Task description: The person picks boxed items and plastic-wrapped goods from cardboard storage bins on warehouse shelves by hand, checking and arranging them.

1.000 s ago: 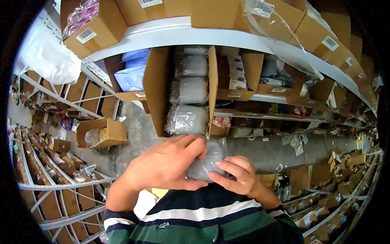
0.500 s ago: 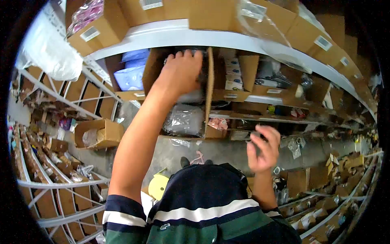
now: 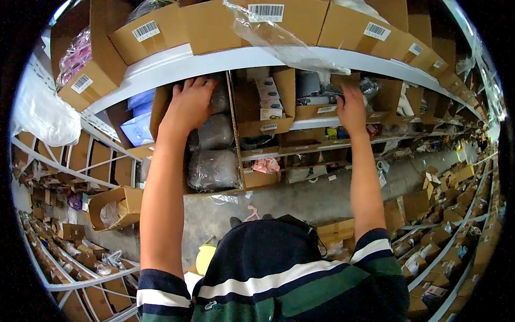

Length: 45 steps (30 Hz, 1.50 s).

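Note:
My left hand (image 3: 192,103) reaches into a long cardboard box, its fingers stretched over the left side near the back. Inside that box, grey bundles wrapped in clear plastic (image 3: 213,169) lie in a row. Farther right, my right hand (image 3: 352,110) is at the front of a cardboard bin (image 3: 316,111), thumb apart from the fingers. Dark and grey items in clear plastic (image 3: 311,88) fill this bin, just left of the hand. I see nothing held in either hand, though the right fingertips are partly lost in shadow.
Small white boxes (image 3: 270,96) are stacked in the bin between my hands. Blue packs (image 3: 138,123) sit left of the long box. A white shelf beam (image 3: 214,63) and hanging clear plastic (image 3: 284,45) are above. An open carton (image 3: 124,212) stands at lower left.
My view has shifted, and the long box now appears farther left. My left hand has moved to the box's left side. My right hand has risen from over the aisle to the shelf bin.

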Each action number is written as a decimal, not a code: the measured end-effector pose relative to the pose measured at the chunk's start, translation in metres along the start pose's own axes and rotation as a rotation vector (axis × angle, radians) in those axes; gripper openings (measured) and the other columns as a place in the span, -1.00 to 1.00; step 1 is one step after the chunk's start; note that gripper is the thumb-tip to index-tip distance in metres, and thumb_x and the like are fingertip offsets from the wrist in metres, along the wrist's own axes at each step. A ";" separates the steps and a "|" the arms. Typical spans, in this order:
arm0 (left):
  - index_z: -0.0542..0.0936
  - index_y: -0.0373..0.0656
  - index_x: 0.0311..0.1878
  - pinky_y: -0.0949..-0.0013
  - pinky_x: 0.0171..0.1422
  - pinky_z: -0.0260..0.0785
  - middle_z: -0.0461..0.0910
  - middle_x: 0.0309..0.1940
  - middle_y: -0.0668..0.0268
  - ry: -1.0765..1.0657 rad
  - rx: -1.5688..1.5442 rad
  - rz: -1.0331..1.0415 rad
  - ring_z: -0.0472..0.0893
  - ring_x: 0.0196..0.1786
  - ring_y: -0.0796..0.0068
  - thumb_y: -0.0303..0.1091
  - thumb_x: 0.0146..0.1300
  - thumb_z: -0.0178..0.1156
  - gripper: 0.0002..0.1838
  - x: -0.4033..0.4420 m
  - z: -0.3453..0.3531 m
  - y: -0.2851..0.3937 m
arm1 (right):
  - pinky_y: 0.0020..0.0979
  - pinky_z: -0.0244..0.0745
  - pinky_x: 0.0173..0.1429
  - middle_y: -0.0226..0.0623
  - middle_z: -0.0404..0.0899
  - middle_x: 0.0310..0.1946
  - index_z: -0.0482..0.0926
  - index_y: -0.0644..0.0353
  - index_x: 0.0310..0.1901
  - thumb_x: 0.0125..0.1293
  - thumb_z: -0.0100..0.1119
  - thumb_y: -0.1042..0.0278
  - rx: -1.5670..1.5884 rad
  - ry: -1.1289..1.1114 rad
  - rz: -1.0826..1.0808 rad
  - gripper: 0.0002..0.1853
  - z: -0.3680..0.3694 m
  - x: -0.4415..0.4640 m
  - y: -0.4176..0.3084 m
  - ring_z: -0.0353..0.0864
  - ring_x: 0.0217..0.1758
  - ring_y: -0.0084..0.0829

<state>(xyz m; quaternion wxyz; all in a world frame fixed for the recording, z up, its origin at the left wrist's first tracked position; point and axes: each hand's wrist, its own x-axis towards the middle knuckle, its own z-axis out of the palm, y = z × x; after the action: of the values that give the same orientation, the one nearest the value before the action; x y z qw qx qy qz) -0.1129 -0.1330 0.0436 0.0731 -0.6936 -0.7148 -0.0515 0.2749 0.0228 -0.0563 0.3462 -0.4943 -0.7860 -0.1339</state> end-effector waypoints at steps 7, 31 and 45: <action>0.51 -0.14 0.18 0.02 0.36 0.27 0.54 0.19 0.15 0.223 -0.047 0.210 0.47 0.25 0.02 -0.53 0.20 0.15 -0.57 -0.063 -0.044 0.010 | -0.05 0.49 0.14 0.00 0.64 -0.09 0.66 0.13 -0.02 0.16 0.26 0.44 -0.243 -0.333 0.015 -0.69 -0.003 0.033 0.001 0.55 0.07 0.07; 0.41 -0.23 0.19 0.36 0.29 0.30 0.44 0.13 0.28 0.398 -1.737 -0.329 0.43 0.18 0.46 -0.53 0.16 0.38 -0.46 -0.182 -0.012 0.048 | -0.10 0.20 0.41 -0.43 0.64 0.01 0.64 -0.01 -0.01 0.27 0.20 0.27 0.796 0.050 -0.751 -0.74 -0.136 -0.112 -0.255 0.56 0.16 -0.42; 0.50 -0.24 0.15 0.02 0.27 0.36 0.45 0.14 -0.08 0.305 -0.385 -0.170 0.47 0.17 -0.18 -0.70 0.08 0.05 -0.50 -0.048 0.018 -0.003 | -0.09 0.38 0.22 -0.24 0.61 -0.04 0.62 0.20 -0.08 0.10 0.35 0.42 0.436 0.196 -0.255 -0.69 -0.101 -0.094 -0.161 0.55 0.09 -0.14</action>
<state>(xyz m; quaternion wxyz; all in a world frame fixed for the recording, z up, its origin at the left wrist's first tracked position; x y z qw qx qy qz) -0.1147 -0.1776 0.0172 0.0420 -0.6163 -0.7283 -0.2966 0.2024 -0.1738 -0.0251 0.4992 -0.2899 -0.8150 -0.0510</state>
